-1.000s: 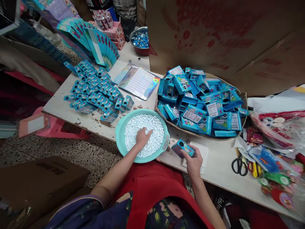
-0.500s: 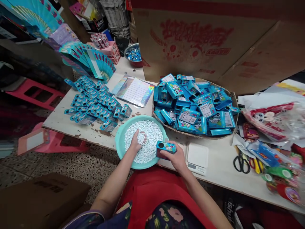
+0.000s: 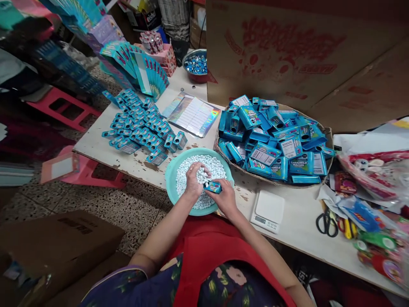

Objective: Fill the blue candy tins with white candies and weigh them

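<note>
Right hand [image 3: 225, 198], clasping a blue box [image 3: 213, 186], has joined the left hand [image 3: 193, 182] cupping candies [image 3: 201, 175] over the basin [image 3: 171, 187]; beyond, the basket [image 3: 326, 130] stays heaped.

Just right of the hands [image 3: 194, 186] sits a white scale [image 3: 267, 209], with scissors [image 3: 326, 222] farther right. Beyond them a basket [image 3: 326, 130] holds heaped blue boxes [image 3: 271, 140]. Box rows [image 3: 140, 128] lie up-left on the table [image 3: 297, 232].
</note>
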Demonstrator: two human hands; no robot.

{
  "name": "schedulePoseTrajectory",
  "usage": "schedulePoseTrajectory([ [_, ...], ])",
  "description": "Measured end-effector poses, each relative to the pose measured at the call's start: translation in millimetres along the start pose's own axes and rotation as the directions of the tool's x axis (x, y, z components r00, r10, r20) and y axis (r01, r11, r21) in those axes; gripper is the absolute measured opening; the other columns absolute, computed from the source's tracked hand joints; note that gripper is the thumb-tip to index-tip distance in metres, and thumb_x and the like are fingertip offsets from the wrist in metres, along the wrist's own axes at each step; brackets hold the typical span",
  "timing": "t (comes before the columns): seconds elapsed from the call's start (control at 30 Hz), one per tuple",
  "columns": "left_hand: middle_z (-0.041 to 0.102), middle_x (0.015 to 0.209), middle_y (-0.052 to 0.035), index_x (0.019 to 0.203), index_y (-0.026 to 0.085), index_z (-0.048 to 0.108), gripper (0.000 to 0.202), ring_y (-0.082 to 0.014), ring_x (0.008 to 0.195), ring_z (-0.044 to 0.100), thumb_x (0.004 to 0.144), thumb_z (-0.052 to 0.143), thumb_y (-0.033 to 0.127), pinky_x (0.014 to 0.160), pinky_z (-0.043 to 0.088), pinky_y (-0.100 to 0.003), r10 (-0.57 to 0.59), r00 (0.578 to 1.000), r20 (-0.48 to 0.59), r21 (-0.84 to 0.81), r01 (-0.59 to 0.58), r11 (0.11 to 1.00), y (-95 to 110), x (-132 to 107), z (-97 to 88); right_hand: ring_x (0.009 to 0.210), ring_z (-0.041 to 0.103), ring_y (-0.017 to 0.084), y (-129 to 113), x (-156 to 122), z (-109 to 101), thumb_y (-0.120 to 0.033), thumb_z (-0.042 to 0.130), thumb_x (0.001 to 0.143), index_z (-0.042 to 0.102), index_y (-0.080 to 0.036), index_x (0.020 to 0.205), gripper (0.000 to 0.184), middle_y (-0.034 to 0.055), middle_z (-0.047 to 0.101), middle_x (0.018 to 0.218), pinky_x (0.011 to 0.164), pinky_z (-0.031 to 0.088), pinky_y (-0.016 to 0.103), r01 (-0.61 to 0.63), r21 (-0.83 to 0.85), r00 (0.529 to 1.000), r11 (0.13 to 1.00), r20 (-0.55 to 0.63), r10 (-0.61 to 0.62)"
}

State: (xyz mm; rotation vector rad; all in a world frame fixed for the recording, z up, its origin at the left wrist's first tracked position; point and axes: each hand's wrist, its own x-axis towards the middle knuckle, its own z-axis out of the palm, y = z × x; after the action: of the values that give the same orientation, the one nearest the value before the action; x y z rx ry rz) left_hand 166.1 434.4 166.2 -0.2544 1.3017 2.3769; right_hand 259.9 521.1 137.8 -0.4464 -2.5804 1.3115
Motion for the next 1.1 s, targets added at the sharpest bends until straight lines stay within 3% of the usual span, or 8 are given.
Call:
schedulePoseTrajectory([
  [0.2,0.054,0.064,0.0005,0.069,0.015,0.050,0.024,-0.0115,0.055,0.056,0.073,0.063,0.035,0.054,0.044,-0.025,0.061,0.998,0.021,0.072,-0.062,0.995,2.6,-2.5,4.5,0.095,0.055,0.023,-8.9,-0.3,-5.7,-0.033,0.075,0.070,0.063,-0.021,0.099,0.033,0.0039,0.064,0.098,0.082,0.041,0.033,-0.027,-0.020,1.000,0.999,-0.003,0.027],
  [0.4,0.046,0.051,0.0052,0.066,0.016,0.047,0.027,-0.0085,0.046,0.050,0.069,0.067,0.034,0.050,0.040,-0.021,0.086,0.995,-0.050,0.130,-0.079,0.988,-3.5,-3.9,12.4,0.095,0.056,0.022,-8.5,0.7,-12.5,-0.033,0.076,0.068,0.064,-0.021,0.097,0.033,0.0034,0.064,0.096,0.082,0.042,0.032,-0.036,-0.073,0.999,0.997,0.017,0.037],
  [0.6,0.058,0.068,0.0029,0.088,0.016,0.056,0.035,-0.0099,0.053,0.055,0.061,0.073,0.030,0.050,0.044,-0.021,0.109,0.985,-0.133,0.153,-0.089,0.984,-8.2,-4.9,14.2,0.096,0.056,0.021,-1.3,7.9,-18.1,-0.040,0.076,0.068,0.063,-0.021,0.099,0.038,0.0028,0.064,0.097,0.083,0.042,0.031,0.056,-0.105,0.995,0.993,0.088,-0.047],
  [0.8,0.051,0.059,0.0041,0.070,0.014,0.053,0.029,-0.0087,0.051,0.052,0.064,0.071,0.035,0.050,0.043,-0.021,0.196,0.967,-0.162,0.203,-0.162,0.966,-9.4,-14.6,25.6,0.096,0.055,0.021,-2.7,1.9,-24.7,-0.038,0.078,0.066,0.064,-0.022,0.099,0.040,0.0025,0.064,0.098,0.084,0.042,0.032,0.027,-0.039,0.997,0.999,0.072,-0.024],
  [1.1,0.050,0.055,0.0039,0.074,0.014,0.056,0.026,-0.0087,0.049,0.051,0.068,0.070,0.035,0.051,0.041,-0.021,0.163,0.987,0.001,0.255,-0.158,0.954,-18.6,-20.7,43.5,0.094,0.056,0.022,1.4,-12.6,-36.5,-0.028,0.079,0.064,0.064,-0.022,0.095,0.035,0.0025,0.064,0.097,0.083,0.041,0.033,-0.029,0.076,0.993,0.997,-0.112,0.037],
])
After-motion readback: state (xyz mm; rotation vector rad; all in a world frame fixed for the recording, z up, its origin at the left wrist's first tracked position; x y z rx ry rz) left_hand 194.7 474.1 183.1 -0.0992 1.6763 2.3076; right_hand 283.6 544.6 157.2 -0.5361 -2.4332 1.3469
